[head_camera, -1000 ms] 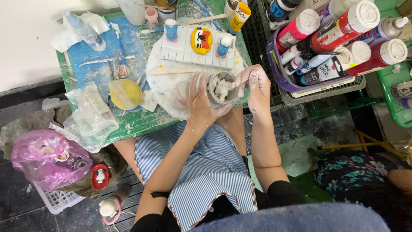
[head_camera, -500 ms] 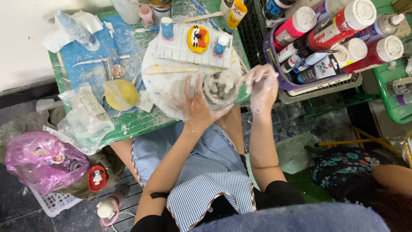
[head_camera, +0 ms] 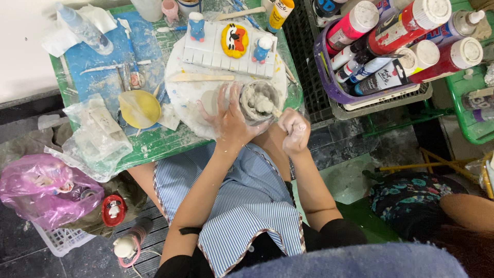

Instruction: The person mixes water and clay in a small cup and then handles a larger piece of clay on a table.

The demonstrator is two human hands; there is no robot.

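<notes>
**Clay-smeared hands at a small grey pot**

Left hand (head_camera: 230, 119) lies spread against the side of a small grey clay pot (head_camera: 259, 101), fingers splayed and pressed to its wall, steadying it rather than closing round it. The right hand (head_camera: 294, 130) is curled into a loose fist just beside the pot, at the near edge of the table; a thin stick-like tool (head_camera: 277, 111) seems to run from that fist to the pot's rim, but clay coats both and its shape is hard to make out. Lumps sit inside the pot; what they are cannot be told.

The pot stands on a round white board (head_camera: 193, 95) near the table's front edge. A flat wooden modelling stick (head_camera: 200, 77) lies on the board, and at its far side a white slab (head_camera: 226, 54) carries two small blue figures and a yellow-orange round one. A yellow sponge (head_camera: 139, 108) lies left of the board, with crumpled clear plastic (head_camera: 98, 136) at the front left corner.

The green table (head_camera: 154, 146) is scuffed and paint-stained, its far edge cut off by the frame. Right of it, a purple basket (head_camera: 334, 90) holds paint bottles lying on their sides. A striped apron (head_camera: 247, 206) covers the lap. Below left, on dark floor, sits a pink plastic bag (head_camera: 43, 188). Another person's floral-clad knee (head_camera: 411, 195) shows at the right.
</notes>
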